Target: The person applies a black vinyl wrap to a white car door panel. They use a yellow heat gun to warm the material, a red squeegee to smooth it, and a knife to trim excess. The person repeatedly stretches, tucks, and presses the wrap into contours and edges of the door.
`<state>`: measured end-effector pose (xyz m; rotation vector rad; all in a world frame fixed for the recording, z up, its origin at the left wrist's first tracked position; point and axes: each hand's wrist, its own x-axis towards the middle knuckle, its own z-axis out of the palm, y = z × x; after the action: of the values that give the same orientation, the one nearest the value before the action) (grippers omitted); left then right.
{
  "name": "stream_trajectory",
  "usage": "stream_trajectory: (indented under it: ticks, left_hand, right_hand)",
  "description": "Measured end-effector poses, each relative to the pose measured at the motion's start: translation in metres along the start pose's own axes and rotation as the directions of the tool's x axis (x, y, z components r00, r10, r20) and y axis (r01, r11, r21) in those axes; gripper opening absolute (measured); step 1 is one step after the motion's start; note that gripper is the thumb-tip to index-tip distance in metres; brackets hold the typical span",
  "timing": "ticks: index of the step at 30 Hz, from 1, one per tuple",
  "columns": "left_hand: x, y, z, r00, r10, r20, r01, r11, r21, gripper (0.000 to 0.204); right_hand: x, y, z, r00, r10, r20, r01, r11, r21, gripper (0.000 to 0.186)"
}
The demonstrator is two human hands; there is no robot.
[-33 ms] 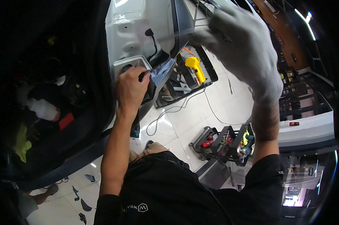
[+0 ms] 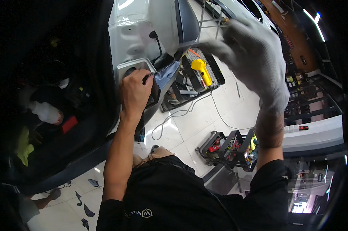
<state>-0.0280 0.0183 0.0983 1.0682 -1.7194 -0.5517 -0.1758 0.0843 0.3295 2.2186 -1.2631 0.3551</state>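
Note:
My bare left hand [image 2: 134,89] is closed, its thumb and fingers pinching at the edge of a blue-grey film flap [image 2: 167,74] on the corner of a vehicle's dark trim [image 2: 187,23]. My right hand [image 2: 253,57], in a grey knit glove, is raised right of that trim and smeared by motion. Its fingers look curled, with one digit stretching left towards the trim edge. A faint pale streak runs between that digit and the trim; what the hand holds cannot be made out. Light painted bodywork [image 2: 133,36] with a black cable [image 2: 158,48] lies beyond my left hand.
A yellow heat gun [image 2: 201,72] lies on a black tool tray [image 2: 216,69], its cord trailing over the tiled floor. Right of me stands a black tool cart [image 2: 228,150]. Dark scraps [image 2: 88,210] litter the floor at lower left. A white bottle [image 2: 47,112] sits in the dark vehicle interior.
My right hand has shifted slightly down, its stretched digit now lower beside the trim. My left hand keeps its pinch at the film. The whole view has shifted slightly.

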Motion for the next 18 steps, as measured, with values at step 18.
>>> stream_trajectory:
  ticks: [18]
  left_hand:
    - [-0.007,-0.011,0.077,0.829,-0.076,-0.554,0.099,0.995,0.011,0.007]
  right_hand:
    - [-0.231,-0.040,0.030,0.393,0.833,0.390,-0.831,0.140,0.539,0.032]
